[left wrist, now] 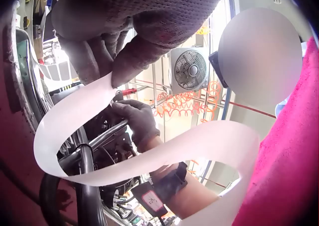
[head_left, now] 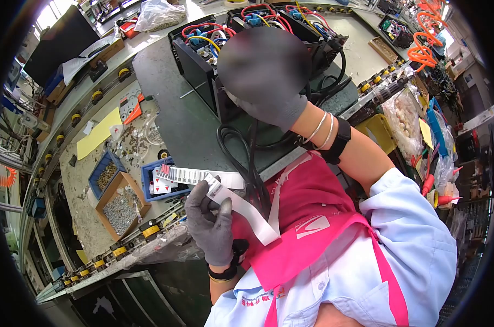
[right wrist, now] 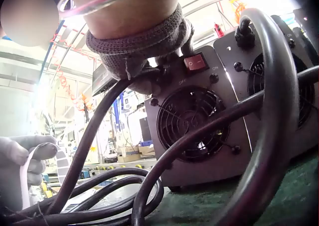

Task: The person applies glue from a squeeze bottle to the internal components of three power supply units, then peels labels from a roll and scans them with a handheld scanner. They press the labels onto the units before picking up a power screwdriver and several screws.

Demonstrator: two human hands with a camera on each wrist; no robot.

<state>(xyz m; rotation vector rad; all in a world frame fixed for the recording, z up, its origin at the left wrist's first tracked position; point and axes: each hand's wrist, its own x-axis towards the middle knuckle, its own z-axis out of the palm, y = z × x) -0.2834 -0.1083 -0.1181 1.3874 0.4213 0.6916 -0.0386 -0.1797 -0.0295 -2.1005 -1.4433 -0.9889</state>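
My gloved left hand [head_left: 211,226] pinches a white label strip [head_left: 249,212] between thumb and fingers. Printed labels run along its far end, and the rest loops down over the pink apron. In the left wrist view, the strip [left wrist: 119,169] curls below my fingertips. My gloved right hand [head_left: 282,109] is at a black metal box [head_left: 195,73] with exposed wiring; a blurred patch covers much of it. The right wrist view puts this glove [right wrist: 134,49] at the box's upper corner, beside a red power switch [right wrist: 196,62] and thick black cord [right wrist: 92,131]. I cannot tell its grasp.
More wired boxes [head_left: 282,19] stand in a row on the dark green board [head_left: 165,128]. Black cords [head_left: 249,158] hang over its near edge. Blue bins [head_left: 106,171] and a cardboard tray [head_left: 121,210] hold small parts at left. Orange coiled hoses [head_left: 424,41] hang at right.
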